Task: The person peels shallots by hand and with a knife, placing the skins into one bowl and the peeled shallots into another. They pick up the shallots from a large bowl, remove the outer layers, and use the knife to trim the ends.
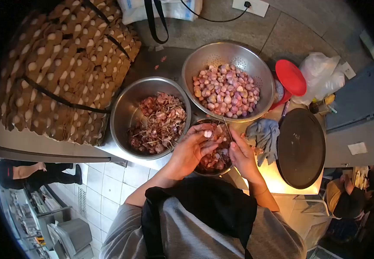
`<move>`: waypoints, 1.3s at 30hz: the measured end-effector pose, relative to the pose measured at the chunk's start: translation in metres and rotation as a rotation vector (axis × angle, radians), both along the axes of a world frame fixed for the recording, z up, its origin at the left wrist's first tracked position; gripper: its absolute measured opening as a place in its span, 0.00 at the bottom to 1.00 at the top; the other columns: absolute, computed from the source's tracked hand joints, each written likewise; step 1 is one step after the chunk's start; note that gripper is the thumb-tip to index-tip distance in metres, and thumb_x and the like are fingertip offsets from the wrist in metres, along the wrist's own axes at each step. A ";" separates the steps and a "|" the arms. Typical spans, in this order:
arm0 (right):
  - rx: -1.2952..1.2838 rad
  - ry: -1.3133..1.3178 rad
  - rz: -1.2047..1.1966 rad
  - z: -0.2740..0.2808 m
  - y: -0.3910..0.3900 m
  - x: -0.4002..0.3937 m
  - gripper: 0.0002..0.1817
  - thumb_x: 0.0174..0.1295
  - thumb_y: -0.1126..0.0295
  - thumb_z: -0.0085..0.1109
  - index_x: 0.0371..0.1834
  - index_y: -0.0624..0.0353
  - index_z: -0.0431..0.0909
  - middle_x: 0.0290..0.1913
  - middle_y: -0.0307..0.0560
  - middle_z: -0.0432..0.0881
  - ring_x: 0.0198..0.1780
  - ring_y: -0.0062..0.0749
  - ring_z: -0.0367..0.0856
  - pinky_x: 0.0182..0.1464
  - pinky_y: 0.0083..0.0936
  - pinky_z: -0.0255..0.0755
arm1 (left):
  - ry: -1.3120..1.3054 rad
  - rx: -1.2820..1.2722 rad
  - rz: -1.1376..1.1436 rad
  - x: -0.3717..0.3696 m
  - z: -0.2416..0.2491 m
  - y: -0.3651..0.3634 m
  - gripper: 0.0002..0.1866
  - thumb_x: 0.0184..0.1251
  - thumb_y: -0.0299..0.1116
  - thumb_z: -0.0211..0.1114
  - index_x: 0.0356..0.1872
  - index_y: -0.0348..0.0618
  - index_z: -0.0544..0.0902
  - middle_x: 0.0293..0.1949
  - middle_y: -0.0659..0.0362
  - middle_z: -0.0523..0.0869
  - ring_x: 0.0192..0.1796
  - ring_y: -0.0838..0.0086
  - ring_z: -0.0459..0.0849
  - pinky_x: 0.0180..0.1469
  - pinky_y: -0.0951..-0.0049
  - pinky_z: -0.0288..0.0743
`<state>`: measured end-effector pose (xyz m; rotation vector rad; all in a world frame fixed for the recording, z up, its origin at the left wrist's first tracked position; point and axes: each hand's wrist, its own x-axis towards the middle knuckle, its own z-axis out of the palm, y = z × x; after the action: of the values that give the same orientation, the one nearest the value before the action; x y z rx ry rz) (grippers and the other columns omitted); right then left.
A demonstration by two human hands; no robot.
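Observation:
My left hand point(188, 152) holds a small pale shallot point(207, 134) at its fingertips, palm turned up. My right hand point(244, 159) is closed around a small knife, whose thin blade point(227, 128) points up and away beside the shallot. Both hands are above a smaller metal bowl point(213, 174) with reddish skins and pieces in it, partly hidden by the hands. Just beyond stands a big metal colander point(262, 71) full of peeled pink shallots point(228, 93). To the left, a deep metal pot point(120, 125) contains shallots with dry skins and stringy roots point(163, 123).
Stacked egg trays point(66, 64) with black straps fill the left. On the right are a round dark tray point(301, 149), a grey-blue cloth glove point(264, 136), a red plastic lid point(290, 77) and plastic bags point(321, 73). Other people are at the far left point(23, 172) and far right point(351, 198).

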<state>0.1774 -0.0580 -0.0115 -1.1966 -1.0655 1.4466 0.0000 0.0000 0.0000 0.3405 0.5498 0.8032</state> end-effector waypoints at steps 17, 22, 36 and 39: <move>0.162 -0.435 0.025 0.006 -0.007 -0.024 0.21 0.65 0.69 0.42 0.60 0.65 0.60 0.58 0.56 0.67 0.61 0.37 0.64 0.60 0.25 0.55 | 0.070 0.061 0.111 0.004 -0.007 -0.006 0.09 0.66 0.28 0.48 0.45 0.44 0.70 0.45 0.57 0.76 0.47 0.71 0.75 0.51 0.67 0.71; 0.076 -0.180 -0.098 -0.005 0.000 -0.014 0.22 0.66 0.67 0.41 0.60 0.67 0.60 0.58 0.53 0.67 0.60 0.32 0.63 0.61 0.23 0.54 | 0.090 0.009 0.052 0.002 0.004 -0.006 0.09 0.66 0.31 0.46 0.45 0.43 0.68 0.39 0.57 0.75 0.44 0.68 0.76 0.48 0.67 0.73; -0.016 0.113 0.083 0.011 -0.012 -0.020 0.23 0.66 0.69 0.40 0.65 0.59 0.55 0.22 0.29 0.60 0.20 0.12 0.55 0.22 0.09 0.52 | 0.235 0.089 0.060 -0.007 0.004 -0.002 0.11 0.63 0.31 0.56 0.45 0.40 0.72 0.35 0.62 0.77 0.37 0.79 0.76 0.42 0.76 0.73; -0.006 0.119 0.080 -0.001 -0.017 -0.024 0.23 0.66 0.68 0.41 0.65 0.59 0.55 0.22 0.30 0.61 0.20 0.12 0.55 0.22 0.09 0.53 | 0.246 0.119 0.088 -0.005 0.004 -0.004 0.12 0.63 0.31 0.57 0.45 0.39 0.72 0.36 0.62 0.77 0.37 0.79 0.76 0.41 0.77 0.73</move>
<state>0.1529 -0.0748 -0.0127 -1.0687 -1.0368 1.5638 -0.0055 -0.0038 0.0038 0.5322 0.7523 0.8870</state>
